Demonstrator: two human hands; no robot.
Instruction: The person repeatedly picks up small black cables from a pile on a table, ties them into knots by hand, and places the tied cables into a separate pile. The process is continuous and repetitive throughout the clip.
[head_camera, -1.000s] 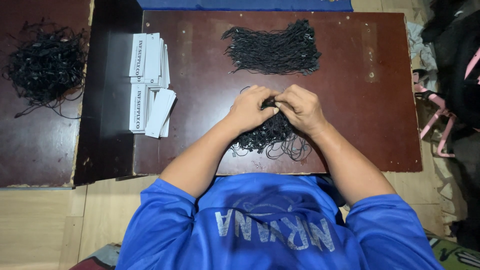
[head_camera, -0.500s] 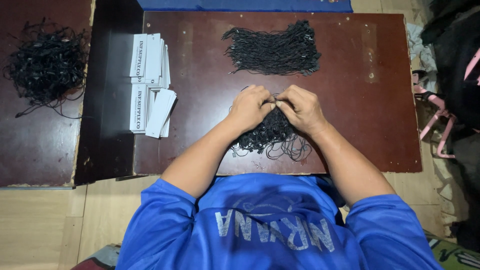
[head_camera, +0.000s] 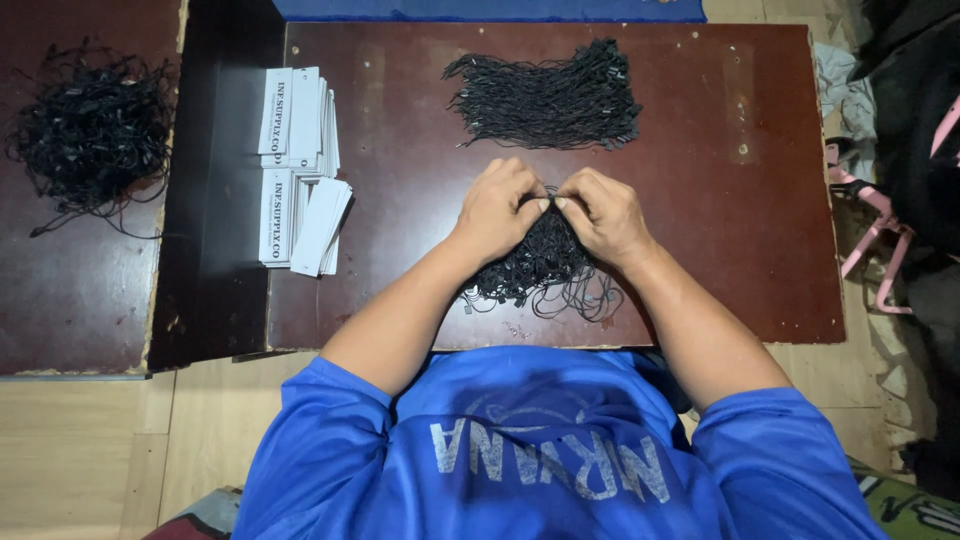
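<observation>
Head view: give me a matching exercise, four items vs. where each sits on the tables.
Items:
1. neat cord bundle
2. tangled cord heap
3. white tags
4. loose cord pile

Places:
A. under both hands
B. separate table, far left
C. left edge of the main table
D. main table, beyond the hands

Pairs: 1-D, 2-B, 3-C, 4-A

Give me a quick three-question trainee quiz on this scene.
1. True or false: both hands meet over the near cord pile.
2. Where are the white tags? A) left of the hands B) right of the hands
3. How many black cord piles show?

Key:
1. True: left hand and right hand pinch together above it.
2. A
3. Three: near, far pile, tangled pile on the left table.
</observation>
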